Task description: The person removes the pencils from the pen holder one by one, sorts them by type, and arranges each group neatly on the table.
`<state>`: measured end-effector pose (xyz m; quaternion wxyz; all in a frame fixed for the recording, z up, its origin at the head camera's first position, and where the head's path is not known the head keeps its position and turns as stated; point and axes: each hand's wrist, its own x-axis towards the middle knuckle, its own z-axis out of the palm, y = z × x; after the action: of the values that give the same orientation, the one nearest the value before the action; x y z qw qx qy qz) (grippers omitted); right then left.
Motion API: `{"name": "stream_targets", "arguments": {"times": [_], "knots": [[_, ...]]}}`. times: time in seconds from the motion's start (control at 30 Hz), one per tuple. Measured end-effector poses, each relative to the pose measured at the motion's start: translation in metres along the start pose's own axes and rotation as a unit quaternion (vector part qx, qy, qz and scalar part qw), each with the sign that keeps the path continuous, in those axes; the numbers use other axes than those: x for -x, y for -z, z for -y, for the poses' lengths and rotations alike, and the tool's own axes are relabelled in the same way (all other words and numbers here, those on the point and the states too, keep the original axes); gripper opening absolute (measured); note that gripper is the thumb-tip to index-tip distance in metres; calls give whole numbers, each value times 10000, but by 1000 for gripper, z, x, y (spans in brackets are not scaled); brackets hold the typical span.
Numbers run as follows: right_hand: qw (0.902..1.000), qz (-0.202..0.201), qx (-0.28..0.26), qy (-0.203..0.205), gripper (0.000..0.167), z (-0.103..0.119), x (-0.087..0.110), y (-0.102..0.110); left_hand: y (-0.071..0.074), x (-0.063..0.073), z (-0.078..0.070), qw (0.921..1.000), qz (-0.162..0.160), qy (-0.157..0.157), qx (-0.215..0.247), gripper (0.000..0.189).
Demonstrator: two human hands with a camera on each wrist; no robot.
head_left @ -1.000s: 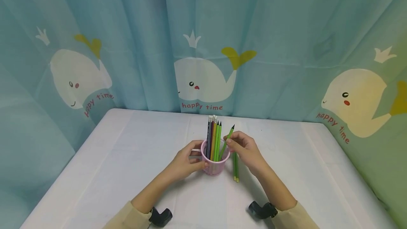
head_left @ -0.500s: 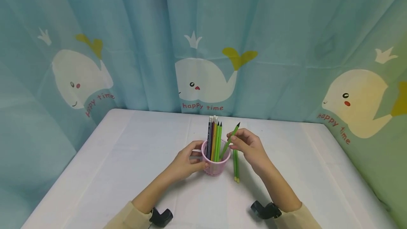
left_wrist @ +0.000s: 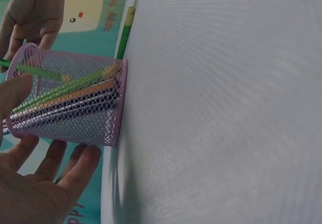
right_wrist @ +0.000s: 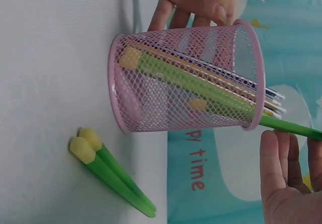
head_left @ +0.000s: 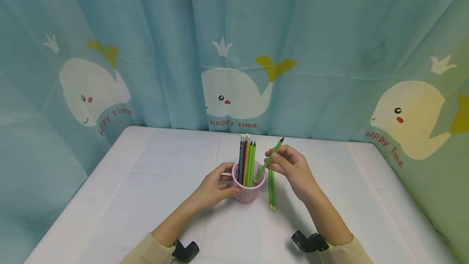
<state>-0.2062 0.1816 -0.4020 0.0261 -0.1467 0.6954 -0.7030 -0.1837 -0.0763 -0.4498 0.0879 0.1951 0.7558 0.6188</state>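
A pink mesh pencil cup (head_left: 247, 196) stands on the table, and my left hand (head_left: 216, 187) holds it round its left side, thumb at the front. Upright in the cup are several dark and yellow pencils (head_left: 246, 162) plus two green pencils (head_left: 252, 164) with black tips up. My right hand (head_left: 294, 171) pinches another green pencil (head_left: 274, 152) near its upper part. That pencil leans right over the rim; in the left wrist view its yellowish end (left_wrist: 66, 78) hangs inside the cup, above the bottom.
Two more green pencils (right_wrist: 118, 176) lie side by side on the white table (head_left: 165, 166), just right of the cup, yellowish ends toward me. A blue curtain (head_left: 322, 31) with printed whales hangs behind the table. Black wrist cameras (head_left: 186, 251) sit on both wrists.
My right hand has moved right and slightly up, raising and tilting the pinched green pencil further. Its lower end is higher in the cup. The left hand and cup have stayed put.
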Motion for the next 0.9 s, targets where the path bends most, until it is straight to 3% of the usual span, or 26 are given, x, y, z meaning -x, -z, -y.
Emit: {"name": "stream_targets", "arguments": {"times": [0.43,0.67,0.9], "knots": [[9970,-186,-711,-240,13,8,-1,6,0,-1,3,10000,15,-39,27,68],[9883,-122,-1512,-165,10,13,-1,13,-1,-1,2,10000,12,-14,42,68],[9812,-172,-1922,-107,13,17,-1,23,-2,-1,3,10000,11,25,56,69]]}}
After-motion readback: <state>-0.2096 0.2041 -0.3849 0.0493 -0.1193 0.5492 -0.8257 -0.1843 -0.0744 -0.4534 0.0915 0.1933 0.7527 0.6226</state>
